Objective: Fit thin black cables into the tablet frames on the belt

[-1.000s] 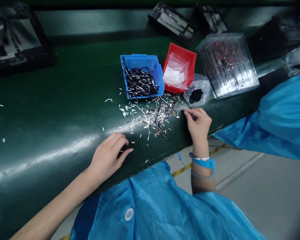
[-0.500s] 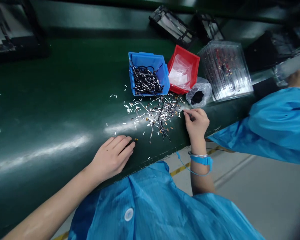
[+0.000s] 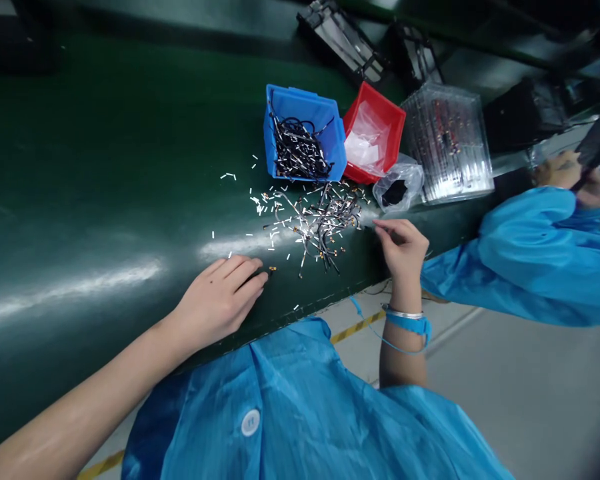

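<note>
My left hand point(image 3: 217, 300) lies on the green bench point(image 3: 80, 200) with its fingers curled, and a thin black cable with a tiny gold connector point(image 3: 272, 270) seems pinched at the fingertips. My right hand point(image 3: 403, 250) hangs at the near edge of a loose heap of thin wires and small silver pieces point(image 3: 320, 223), its finger and thumb pinched together. Whatever lies between them is too thin to make out. A blue plastic bin point(image 3: 305, 107) beyond the heap holds a tangle of black cables.
A red bin point(image 3: 375, 100) holds clear plastic bags. A bag of black material point(image 3: 397, 190) and a stack of clear trays point(image 3: 447, 143) stand beside it. A co-worker's hands point(image 3: 573, 177) hold a dark flat item at right. Black frames point(image 3: 343, 40) lie beyond the bench.
The view has tilted, shifting the bins and heap upward. A co-worker's hands have come into view at right, and my left hand has shifted slightly with the gold connector at its fingertips.
</note>
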Motion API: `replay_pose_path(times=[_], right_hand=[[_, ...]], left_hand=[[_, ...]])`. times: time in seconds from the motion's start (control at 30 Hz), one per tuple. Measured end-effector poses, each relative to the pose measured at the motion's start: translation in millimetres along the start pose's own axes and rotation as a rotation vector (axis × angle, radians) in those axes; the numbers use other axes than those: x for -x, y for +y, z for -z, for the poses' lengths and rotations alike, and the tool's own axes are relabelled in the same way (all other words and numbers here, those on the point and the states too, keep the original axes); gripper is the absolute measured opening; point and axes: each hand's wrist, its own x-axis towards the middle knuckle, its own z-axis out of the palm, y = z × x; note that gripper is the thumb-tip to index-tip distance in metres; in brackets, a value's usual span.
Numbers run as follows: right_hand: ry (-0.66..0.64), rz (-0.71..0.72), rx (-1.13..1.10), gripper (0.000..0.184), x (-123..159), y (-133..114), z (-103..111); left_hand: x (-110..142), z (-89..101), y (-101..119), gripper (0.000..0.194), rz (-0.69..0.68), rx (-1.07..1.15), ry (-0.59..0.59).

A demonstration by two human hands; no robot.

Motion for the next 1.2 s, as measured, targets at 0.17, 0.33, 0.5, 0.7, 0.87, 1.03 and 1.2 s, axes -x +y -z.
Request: replay_pose_path(times=[0.17, 0.33, 0.5, 0.7, 0.87, 1.03, 1.2], right_hand=[[-0.154, -0.054, 0.053, 0.008, -13.2, -0.3, -0.1], [-0.05, -0.354, 0.294, 0.012, -4.1, -10.2, -4.2], [0.027, -0.337, 0.209, 0.022, 6.2, -6.7, 6.5], [-0.103, -0.095, -0.033, 0.013, 2.3, 7.5, 8.9], [-0.035, -0.145, 0.034, 0.01, 3.3, 18.1, 2.3], [0.036, -0.191, 0.042, 0.012, 27.3, -27.7, -16.3], [-0.085, -0.054, -0.04, 0.015, 45.0, -85.4, -34.2]], left_hand=[[-2.4, -0.1, -0.7, 0.018, 0.003, 0.017, -0.006], [-2.5, -0.4, -0.5, 0.019, 0.008, 0.004, -0.008], [-1.6, -1.3, -1.6, 0.019, 0.002, 0.019, -0.014], [2.0, 5.3, 9.4, 0.024, 0.031, -0.064, -0.057], [20.0, 8.9, 41.0, 0.035, 0.235, -0.21, -0.111], [30.1, -4.6, 67.8, 0.05, 0.379, -0.209, -0.119], [22.9, -18.7, 74.1, 0.055, 0.421, -0.178, -0.079]])
